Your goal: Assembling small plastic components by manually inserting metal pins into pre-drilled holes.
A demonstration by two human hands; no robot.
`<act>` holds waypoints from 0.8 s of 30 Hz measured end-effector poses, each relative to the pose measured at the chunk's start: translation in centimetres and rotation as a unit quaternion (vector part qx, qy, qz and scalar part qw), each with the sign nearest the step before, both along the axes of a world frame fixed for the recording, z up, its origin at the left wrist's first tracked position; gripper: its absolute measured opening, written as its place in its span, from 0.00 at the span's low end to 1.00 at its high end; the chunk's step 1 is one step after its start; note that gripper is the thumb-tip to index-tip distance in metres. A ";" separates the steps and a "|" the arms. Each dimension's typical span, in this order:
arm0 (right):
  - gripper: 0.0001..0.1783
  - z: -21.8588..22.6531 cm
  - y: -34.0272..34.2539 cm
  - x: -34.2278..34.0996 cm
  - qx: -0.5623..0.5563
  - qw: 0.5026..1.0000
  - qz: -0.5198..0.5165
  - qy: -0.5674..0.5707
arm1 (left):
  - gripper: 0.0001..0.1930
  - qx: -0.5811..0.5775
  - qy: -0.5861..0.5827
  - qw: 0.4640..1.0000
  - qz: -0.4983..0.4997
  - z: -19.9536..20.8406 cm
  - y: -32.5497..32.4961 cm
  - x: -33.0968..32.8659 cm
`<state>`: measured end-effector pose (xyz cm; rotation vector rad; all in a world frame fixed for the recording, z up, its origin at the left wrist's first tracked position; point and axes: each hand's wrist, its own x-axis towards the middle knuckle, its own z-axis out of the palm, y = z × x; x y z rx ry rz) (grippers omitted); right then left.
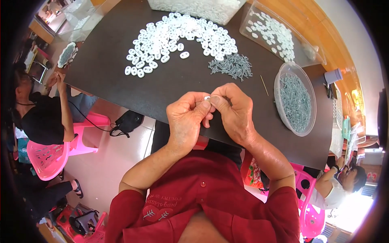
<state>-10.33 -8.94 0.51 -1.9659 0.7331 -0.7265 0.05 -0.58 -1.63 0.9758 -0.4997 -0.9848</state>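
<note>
Close above the table's near edge, my two hands meet fingertip to fingertip. A small white plastic piece [207, 98] shows between them, mostly covered by the fingers. My left hand [183, 117] is closed and pinches it between thumb and fingers. The thumb and bent forefinger of my right hand [235, 113] press against its right side; whether they also hold a smaller part is hidden. Beyond the hands lies a wide heap of white oval pieces [162, 42], each with two holes. Right of it is a pile of short grey plastic rods [231, 66].
On the dark table [109, 77], a round clear tub [277, 101] of grey rods stands at right, near a thin stick [264, 85]. Clear bins [239, 34] of white pieces stand at the back. People sit at left and right; a pink chair [48, 156] is at left.
</note>
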 end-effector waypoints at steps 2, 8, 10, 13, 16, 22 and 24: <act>0.04 -0.3 0.1 0.1 -0.006 1.000 -0.003 -0.011 | 0.06 -0.011 -0.002 1.000 0.008 -0.1 -0.1 -0.1; 0.02 0.5 -1.0 0.7 -0.003 0.999 0.035 -0.033 | 0.07 -0.025 0.019 0.999 0.025 0.3 -0.2 0.9; 0.04 0.7 -2.2 1.1 -0.074 0.997 0.000 -0.028 | 0.07 -0.017 0.020 0.999 0.030 0.4 -0.1 1.8; 0.06 1.7 -5.4 3.1 -0.174 0.985 0.009 0.009 | 0.07 -0.011 0.027 0.999 0.036 0.5 -0.1 2.6; 0.09 0.8 -7.2 6.5 -0.307 0.950 0.030 0.053 | 0.08 -0.014 0.036 0.998 0.045 0.6 0.1 2.8; 0.08 -1.7 -8.8 9.5 -0.423 0.893 0.089 0.130 | 0.09 -0.014 0.037 0.998 0.048 0.5 0.5 3.2; 0.08 -1.8 -8.7 9.4 -0.440 0.886 0.099 0.105 | 0.09 -0.012 0.039 0.998 0.048 0.6 0.5 3.3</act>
